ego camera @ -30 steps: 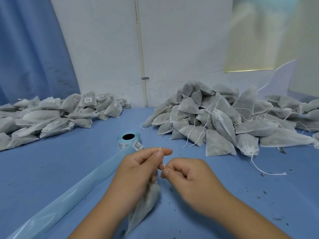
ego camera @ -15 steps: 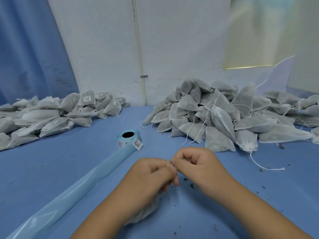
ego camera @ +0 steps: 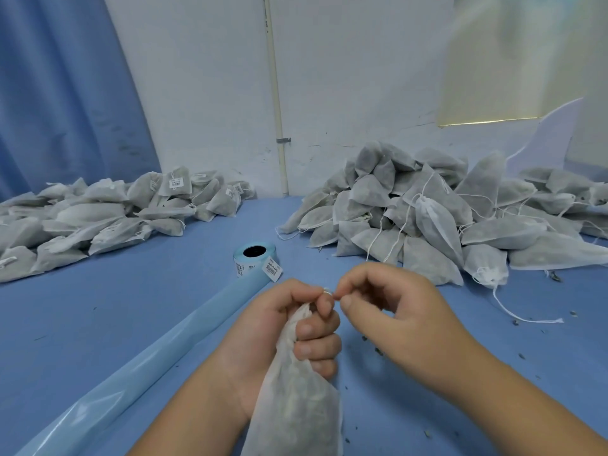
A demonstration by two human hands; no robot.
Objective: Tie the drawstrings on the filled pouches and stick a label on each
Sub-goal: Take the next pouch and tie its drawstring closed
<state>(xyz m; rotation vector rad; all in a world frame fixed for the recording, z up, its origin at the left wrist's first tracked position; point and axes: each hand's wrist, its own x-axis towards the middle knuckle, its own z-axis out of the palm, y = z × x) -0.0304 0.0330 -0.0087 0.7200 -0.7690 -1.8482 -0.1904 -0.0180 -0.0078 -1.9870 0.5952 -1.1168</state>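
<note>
While the left hand (ego camera: 279, 327) gripped the gathered neck of a filled pouch (ego camera: 296, 406) at 6 o'clock, its fingers curled round it, the right hand (ego camera: 394, 311) pinched the white drawstring (ego camera: 326, 291) just above that neck. Beyond both hands, at 12 o'clock, the label roll (ego camera: 255, 258) stood on the blue table (ego camera: 131, 291), its backing strip (ego camera: 148, 366) trailing toward 8 o'clock. A heap of untied pouches (ego camera: 444, 218) lay at 2 o'clock, and labelled pouches (ego camera: 115, 215) at 10 o'clock

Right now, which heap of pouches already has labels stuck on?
The left heap: white barcode labels show on several of its pouches; the right heap shows only loose drawstrings.
</note>
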